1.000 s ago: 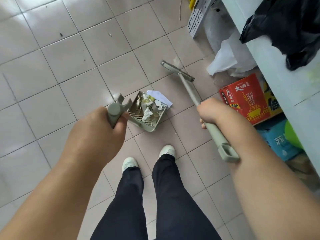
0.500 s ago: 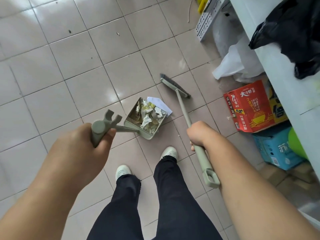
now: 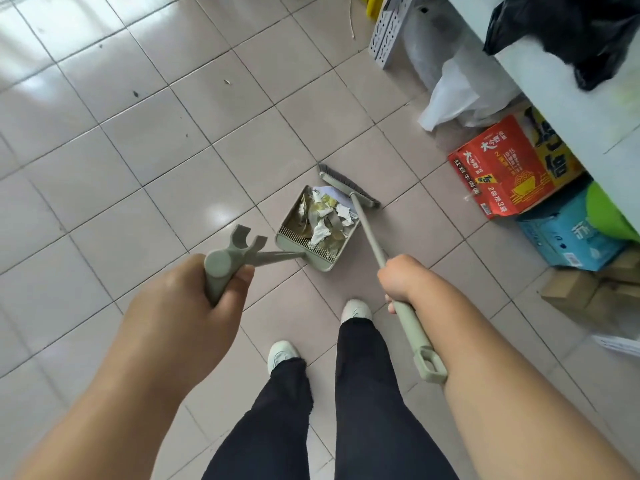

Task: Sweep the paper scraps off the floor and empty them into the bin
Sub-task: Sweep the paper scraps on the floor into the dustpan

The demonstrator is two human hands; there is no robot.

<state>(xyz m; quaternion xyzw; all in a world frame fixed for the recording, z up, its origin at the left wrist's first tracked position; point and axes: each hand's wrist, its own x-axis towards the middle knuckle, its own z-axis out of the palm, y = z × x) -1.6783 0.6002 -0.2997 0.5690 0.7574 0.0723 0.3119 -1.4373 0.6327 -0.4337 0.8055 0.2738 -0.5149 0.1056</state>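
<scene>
Both hands grip broom (image 3: 349, 190) and dustpan (image 3: 313, 251) beside red carton (image 3: 502, 168) printed "15"

Counts: 2 hands, left hand (image 3: 194, 306) and right hand (image 3: 403, 277). 1 sage-green long-handled plastic dustpan (image 3: 311, 247). 1 sage-green broom with grey bristles (image 3: 349, 187). Crumpled white and yellowish paper scraps (image 3: 322, 216) in the pan: one heap, individual pieces can't be counted. 1 red printed cardboard carton (image 3: 498, 174). 1 blue cardboard box (image 3: 568, 237). 1 black plastic bag (image 3: 571, 26) on the white table (image 3: 561, 98). 1 white plastic bag (image 3: 457, 98) on the floor. 2 white shoes (image 3: 282, 353).
</scene>
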